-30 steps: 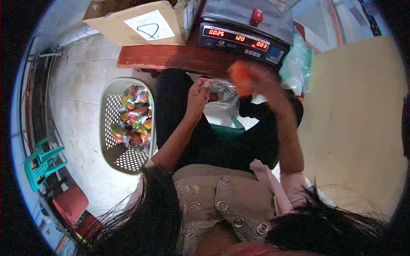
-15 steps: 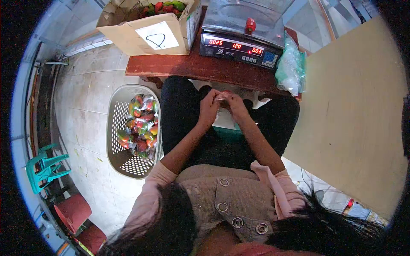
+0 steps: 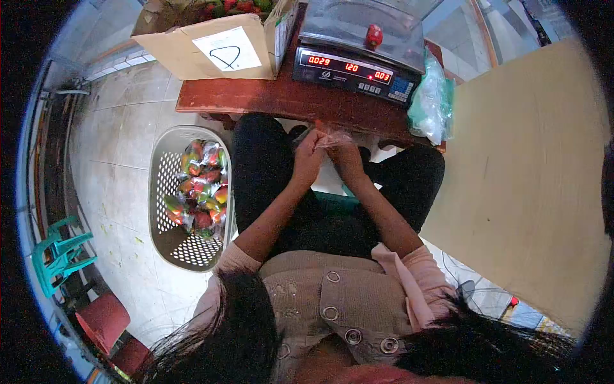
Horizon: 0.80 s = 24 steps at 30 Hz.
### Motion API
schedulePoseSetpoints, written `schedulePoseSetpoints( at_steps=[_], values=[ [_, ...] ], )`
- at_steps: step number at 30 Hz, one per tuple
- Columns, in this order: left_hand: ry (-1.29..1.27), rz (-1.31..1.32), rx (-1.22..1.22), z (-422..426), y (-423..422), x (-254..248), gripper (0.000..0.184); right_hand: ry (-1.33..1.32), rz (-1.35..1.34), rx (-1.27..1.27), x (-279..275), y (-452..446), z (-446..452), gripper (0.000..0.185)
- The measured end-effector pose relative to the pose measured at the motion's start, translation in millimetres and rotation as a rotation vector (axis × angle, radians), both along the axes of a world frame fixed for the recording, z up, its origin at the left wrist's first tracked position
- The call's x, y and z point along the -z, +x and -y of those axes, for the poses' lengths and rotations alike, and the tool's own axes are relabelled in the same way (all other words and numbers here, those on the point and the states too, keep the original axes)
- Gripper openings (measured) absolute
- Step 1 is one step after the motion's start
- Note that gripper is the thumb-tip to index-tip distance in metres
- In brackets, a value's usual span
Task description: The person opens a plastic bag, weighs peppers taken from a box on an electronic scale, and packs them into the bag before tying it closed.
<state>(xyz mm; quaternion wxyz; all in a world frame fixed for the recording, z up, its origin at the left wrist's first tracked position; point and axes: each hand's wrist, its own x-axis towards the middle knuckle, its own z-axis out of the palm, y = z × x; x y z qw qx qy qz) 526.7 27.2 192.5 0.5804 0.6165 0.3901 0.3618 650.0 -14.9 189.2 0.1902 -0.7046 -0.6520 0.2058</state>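
Observation:
Over my lap, my left hand (image 3: 308,153) and my right hand (image 3: 346,157) are close together, fingers closed on a clear plastic bag (image 3: 338,137). A small orange-red bit shows just beyond my left fingertips; whether it is inside the bag I cannot tell. In front of them, a digital scale (image 3: 342,84) stands on a reddish wooden bench (image 3: 256,96). One red pepper (image 3: 374,37) lies on its pan, and the lit display reads 0.029, 1.20 and 0.03.
On my left, a pale perforated basket (image 3: 155,221) holds several bagged red and green peppers (image 3: 201,185). A cardboard box (image 3: 173,48) of peppers stands on the bench. Plastic bags (image 3: 432,105) lie right of the scale, beside a large wooden board (image 3: 511,173). Green stools (image 3: 61,253) stand far left.
The plastic bag is more spread out between my hands, and the orange-red bit now shows beyond my left fingers. The scale's first reading went from 0.025 to 0.029. My view shifted slightly.

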Motion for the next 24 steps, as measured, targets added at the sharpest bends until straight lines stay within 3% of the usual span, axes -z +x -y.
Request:
schedulePoseSetpoints(
  at_steps=[2,4,8,12,14,16,18,20,21,23,24],
  values=[
    [0.047,-0.021,0.031,-3.1,-1.0,-0.3,0.015,-0.040,0.057,-0.071,4.7,0.4,-6.4,0.019],
    [-0.095,0.068,0.006,-6.9,-2.8,16.0,0.015,0.005,0.003,-0.156,13.5,-3.3,-5.0,0.019],
    [-0.414,0.157,-0.043,-8.1,-1.7,6.4,0.014,0.064,-0.020,0.023,41.6,7.2,-9.1,0.021],
    [-0.408,0.126,-0.060,-11.7,0.7,1.8,0.015,0.017,0.011,0.075,49.7,-0.2,-11.7,0.022],
    [-0.502,0.139,-0.093,-15.7,-4.0,-5.9,0.015,-0.010,-0.048,-0.024,25.6,-0.5,-17.7,0.023],
    [-0.597,0.149,-0.150,-21.2,-4.8,-8.3,0.014,-0.036,-0.175,-0.270,-64.7,7.8,-29.3,0.023],
    [-0.600,0.121,-0.140,-22.6,-9.5,-16.1,0.015,0.141,-0.012,-0.114,-69.8,41.8,-48.5,0.023],
    [-0.623,0.242,-0.157,-21.4,-6.3,3.7,0.016,0.342,0.095,0.271,-122.0,68.9,-82.5,0.022],
    [-0.627,0.305,-0.164,-20.9,-4.4,9.6,0.017,0.509,0.026,0.394,-116.6,96.6,-106.9,0.027],
    [-0.612,0.243,-0.154,-20.3,-4.7,-3.9,0.017,0.799,0.534,0.290,-105.7,140.9,-150.3,0.032],
    [-0.600,0.252,-0.144,-20.0,-5.2,-0.4,0.017,0.749,0.647,0.285,-96.8,151.7,-168.3,0.028]
  ],
)
